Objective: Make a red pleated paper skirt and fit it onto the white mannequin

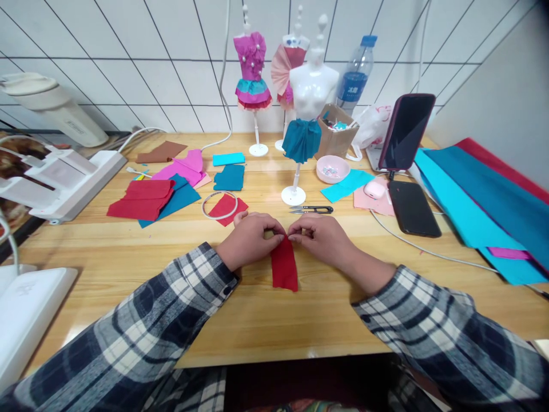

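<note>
A small strip of red crepe paper (pixel 285 268) hangs down over the wooden table between my hands. My left hand (pixel 254 240) pinches its upper left edge between thumb and fingers. At the top right corner, the fingertips of my right hand (pixel 322 239) are closed on the same strip. Just beyond the hands lie black-handled thread snips (pixel 312 210) and a white ring (pixel 219 205) on a red paper scrap (pixel 229 209). Behind the snips stands a white mini dress form (pixel 313 86) wearing a teal pleated paper skirt (pixel 302 140).
Two dressed mini mannequins (pixel 252 68) (pixel 288 74) stand at the back. A pink bowl of beads (pixel 333 169) sits by a cardboard box (pixel 337 133). Phones (pixel 415 208) and a cable lie right, near large paper sheets (pixel 476 200). Left are folded papers (pixel 141 199) and a power strip (pixel 86 183).
</note>
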Motion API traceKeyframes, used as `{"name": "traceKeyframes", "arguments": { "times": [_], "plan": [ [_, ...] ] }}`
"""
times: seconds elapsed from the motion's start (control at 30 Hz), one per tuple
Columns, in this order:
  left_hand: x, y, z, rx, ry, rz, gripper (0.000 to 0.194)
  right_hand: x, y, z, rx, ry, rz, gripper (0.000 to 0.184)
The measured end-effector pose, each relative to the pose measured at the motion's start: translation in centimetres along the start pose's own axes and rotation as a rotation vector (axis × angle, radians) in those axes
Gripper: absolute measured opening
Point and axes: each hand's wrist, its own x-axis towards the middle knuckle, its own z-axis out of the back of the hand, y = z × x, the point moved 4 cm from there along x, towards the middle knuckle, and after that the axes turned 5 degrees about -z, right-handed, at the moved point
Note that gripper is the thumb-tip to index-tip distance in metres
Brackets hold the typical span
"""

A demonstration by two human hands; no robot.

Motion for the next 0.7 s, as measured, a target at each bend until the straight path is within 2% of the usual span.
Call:
{"name": "traceKeyframes", "arguments": {
  "times": [0.27,0.57,0.7],
  "plan": [
    [0.0,0.3,0.0,-0.061,0.016,-0.005,0.017,-0.4,0.2,0.0,-0.073,-0.021,0.088,0.015],
    [0.1,0.9,0.2,-0.206,0.020,0.000,0.019,-1.7,1.1,0.7,-0.454,0.079,0.308,0.030],
    [0.1,1.4,0.0,-0.243,-0.019,0.088,0.019,-2.3,1.6,1.0,-0.544,0.138,0.352,0.045]
  ]
}}
